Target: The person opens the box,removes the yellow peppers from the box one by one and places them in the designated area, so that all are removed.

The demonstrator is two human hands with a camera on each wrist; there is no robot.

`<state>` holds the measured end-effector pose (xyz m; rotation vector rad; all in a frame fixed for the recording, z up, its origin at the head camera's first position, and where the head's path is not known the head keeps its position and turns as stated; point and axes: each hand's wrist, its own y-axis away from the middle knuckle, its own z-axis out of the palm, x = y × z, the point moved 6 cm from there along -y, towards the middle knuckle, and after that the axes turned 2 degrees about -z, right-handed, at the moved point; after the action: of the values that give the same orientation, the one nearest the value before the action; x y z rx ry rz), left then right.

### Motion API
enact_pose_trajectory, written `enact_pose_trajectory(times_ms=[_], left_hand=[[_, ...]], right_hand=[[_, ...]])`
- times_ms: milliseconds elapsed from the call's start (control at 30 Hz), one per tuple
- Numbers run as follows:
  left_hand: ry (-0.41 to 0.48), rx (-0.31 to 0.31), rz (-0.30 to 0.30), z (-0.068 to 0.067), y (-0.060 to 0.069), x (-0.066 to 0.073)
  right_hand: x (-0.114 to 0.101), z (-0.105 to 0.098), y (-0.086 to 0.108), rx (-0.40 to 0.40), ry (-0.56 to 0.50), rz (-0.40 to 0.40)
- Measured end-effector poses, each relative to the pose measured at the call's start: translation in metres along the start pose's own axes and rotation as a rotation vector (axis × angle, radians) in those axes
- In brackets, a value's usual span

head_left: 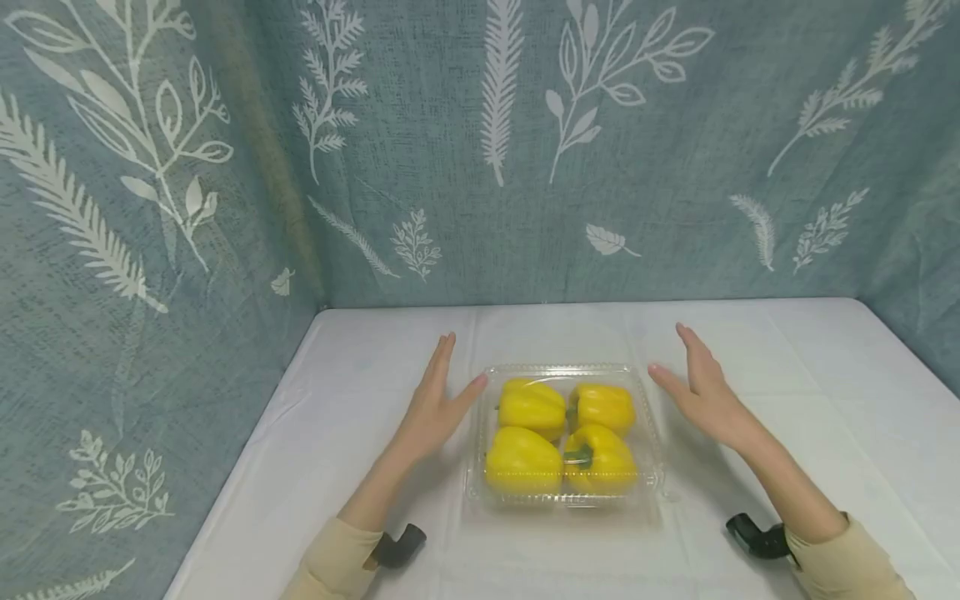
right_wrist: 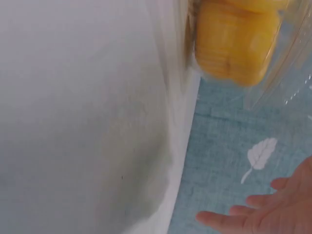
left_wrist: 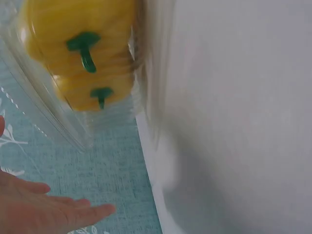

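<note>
1. So there's a clear plastic box (head_left: 558, 367) sitting flat on the white-covered desk (head_left: 847, 400), right between the two hands.
2. In the head view its long side looks like it runs left to right, roughly in line with the far edge of the desk.
3. Inside: four yellow peppers (head_left: 522, 461), two in front and two behind, with the clear lid over them.
4. All four have their green stems (head_left: 581, 457) on the left, so they point the same way.
5. Left hand (head_left: 435, 412) and right hand (head_left: 705, 400) are both empty, fingers stretched out, one near each side of the box.
</note>
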<state>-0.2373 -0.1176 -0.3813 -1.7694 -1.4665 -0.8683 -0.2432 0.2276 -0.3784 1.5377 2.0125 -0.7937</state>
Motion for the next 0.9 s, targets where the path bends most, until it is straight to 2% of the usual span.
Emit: enact_pose_trajectory(times_ms=[233, 533, 733, 900], left_hand=[[0.055, -0.080, 0.026, 0.007, 0.007, 0.007], [0.075, -0.216, 0.066, 0.019, 0.017, 0.006], [0.047, -0.332, 0.093, 0.026, 0.025, 0.009], [-0.021, -0.404, 0.102, 0.031, 0.032, 0.011]], right_hand=[[-0.010, 0.010, 0.007, -0.067, -0.046, -0.009], [-0.023, 0.019, 0.022, -0.183, -0.133, -0.075], [-0.029, 0.027, 0.031, -0.265, -0.191, -0.159], [-0.031, 0.032, 0.038, -0.320, -0.219, -0.235]])
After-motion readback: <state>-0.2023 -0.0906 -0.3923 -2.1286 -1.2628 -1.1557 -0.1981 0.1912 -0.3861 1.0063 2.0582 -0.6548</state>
